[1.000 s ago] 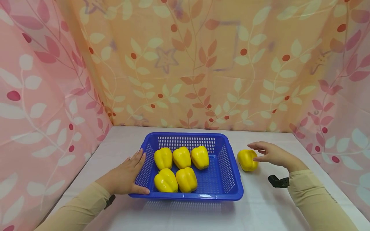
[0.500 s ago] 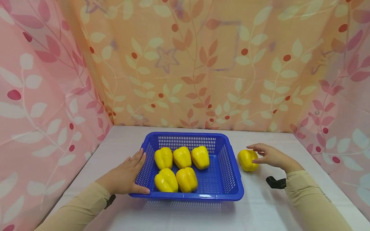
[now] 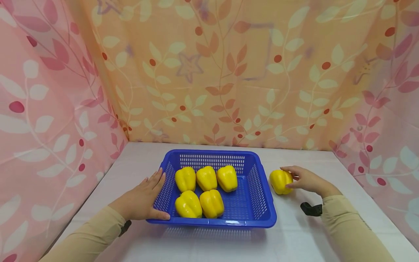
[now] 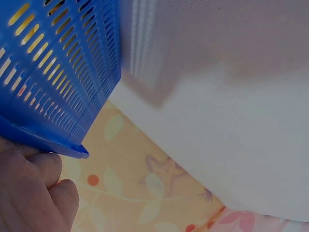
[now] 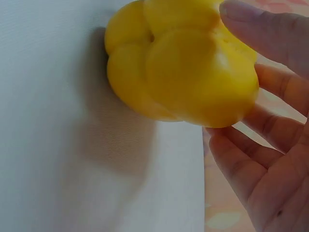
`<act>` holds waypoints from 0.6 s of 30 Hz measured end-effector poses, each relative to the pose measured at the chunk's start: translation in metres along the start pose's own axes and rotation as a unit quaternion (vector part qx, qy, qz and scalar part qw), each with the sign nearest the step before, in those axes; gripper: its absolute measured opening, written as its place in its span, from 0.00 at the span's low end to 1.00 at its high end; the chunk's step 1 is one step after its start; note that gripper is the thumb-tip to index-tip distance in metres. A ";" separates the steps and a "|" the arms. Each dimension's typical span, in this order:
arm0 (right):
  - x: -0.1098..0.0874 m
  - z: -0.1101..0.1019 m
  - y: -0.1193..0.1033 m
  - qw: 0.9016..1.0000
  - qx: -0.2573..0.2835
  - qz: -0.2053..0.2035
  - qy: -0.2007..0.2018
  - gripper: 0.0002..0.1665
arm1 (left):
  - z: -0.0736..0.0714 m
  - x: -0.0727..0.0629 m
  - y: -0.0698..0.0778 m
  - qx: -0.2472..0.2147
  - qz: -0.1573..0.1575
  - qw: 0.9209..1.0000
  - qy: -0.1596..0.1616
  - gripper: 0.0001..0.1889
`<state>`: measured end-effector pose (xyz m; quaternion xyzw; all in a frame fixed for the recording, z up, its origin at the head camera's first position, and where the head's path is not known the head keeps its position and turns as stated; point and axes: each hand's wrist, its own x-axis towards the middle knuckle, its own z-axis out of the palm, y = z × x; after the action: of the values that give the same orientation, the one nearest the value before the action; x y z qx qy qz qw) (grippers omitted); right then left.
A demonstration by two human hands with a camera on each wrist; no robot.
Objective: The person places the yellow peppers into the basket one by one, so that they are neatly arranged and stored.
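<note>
A blue plastic basket (image 3: 240, 198) with slotted walls stands on the table. Inside it lie several yellow bell peppers: three in the back row, two in front, one of these being the front left pepper (image 3: 188, 205). My left hand (image 3: 140, 198) rests on the basket's left rim, fingers stretched along it and thumb at the front corner. Right of the basket, another yellow bell pepper (image 3: 279, 182) is on the table. My right hand (image 3: 306, 180) has its thumb and fingers around that pepper's right side; in the right wrist view the thumb (image 5: 241, 12) overlaps the pepper and other fingertips pass behind it.
A white cloth covers the table (image 3: 229, 245). Leaf-patterned curtains enclose it, an orange one (image 3: 209, 83) behind and pink ones at both sides. A black strap piece (image 3: 311, 209) sticks out by the right sleeve.
My right hand has moved slightly left and closed its thumb and fingers in on the pepper beside the basket. The left hand and the basket have stayed in place.
</note>
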<state>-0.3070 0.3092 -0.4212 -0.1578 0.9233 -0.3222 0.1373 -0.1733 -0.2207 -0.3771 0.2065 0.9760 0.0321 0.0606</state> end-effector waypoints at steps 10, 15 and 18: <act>0.000 0.008 0.008 1.000 0.006 -0.012 0.004 0.52 | 0.002 0.001 -0.002 0.005 0.006 1.000 0.007 0.66; 0.001 0.012 0.010 1.000 -0.005 -0.021 0.006 0.54 | 0.001 0.000 -0.001 0.007 0.006 1.000 0.005 0.65; 0.002 0.014 0.009 0.999 -0.021 -0.026 0.012 0.55 | 0.001 0.000 -0.001 0.005 0.006 1.000 0.004 0.65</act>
<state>-0.3052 0.3077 -0.4380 -0.1809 0.9270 -0.3080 0.1145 -0.1736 -0.2214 -0.3778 0.2122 0.9752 0.0288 0.0555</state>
